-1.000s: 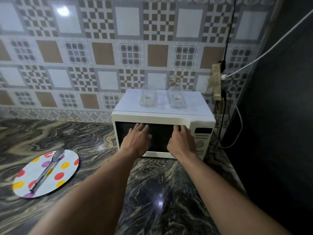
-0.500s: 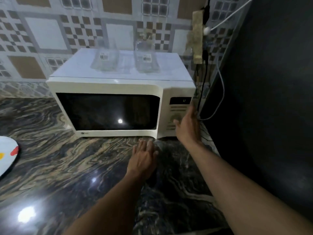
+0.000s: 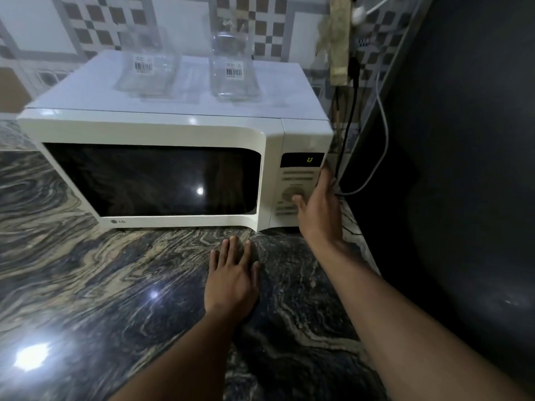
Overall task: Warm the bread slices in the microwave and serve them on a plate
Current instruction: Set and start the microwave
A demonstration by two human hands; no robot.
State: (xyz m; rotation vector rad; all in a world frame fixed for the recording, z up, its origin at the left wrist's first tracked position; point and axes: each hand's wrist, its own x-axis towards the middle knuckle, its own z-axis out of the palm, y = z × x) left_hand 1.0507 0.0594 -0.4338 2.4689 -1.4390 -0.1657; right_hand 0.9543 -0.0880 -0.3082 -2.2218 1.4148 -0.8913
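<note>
White microwave (image 3: 162, 131) sits on a marbled dark counter (image 3: 86, 270), back to a tiled wall (image 3: 179, 21). Its door (image 3: 153, 178) is closed, w/ a dark window. Control panel (image 3: 301, 175) is on the microwave's right end; the display (image 3: 302, 160) glows green, w/ a round dial (image 3: 289, 193) below it.

Right hand (image 3: 321, 209) is at the panel, holding nothing: thumb (image 3: 299, 202) touches the dial, the other fingers reach up along the panel's right edge, approx straight.

Left hand (image 3: 231, 282) lies palm down on the counter just in front of the microwave, fingers straight and a little spread, nothing in it.

Two clear jars w/ barcode labels stand on top of the microwave: one left of centre (image 3: 147, 70), one right (image 3: 234, 70), apart.

Right of the microwave a black cable (image 3: 350, 117) and a white cable (image 3: 382, 131) hang down by the wall, beside a dark panel (image 3: 463, 169).
</note>
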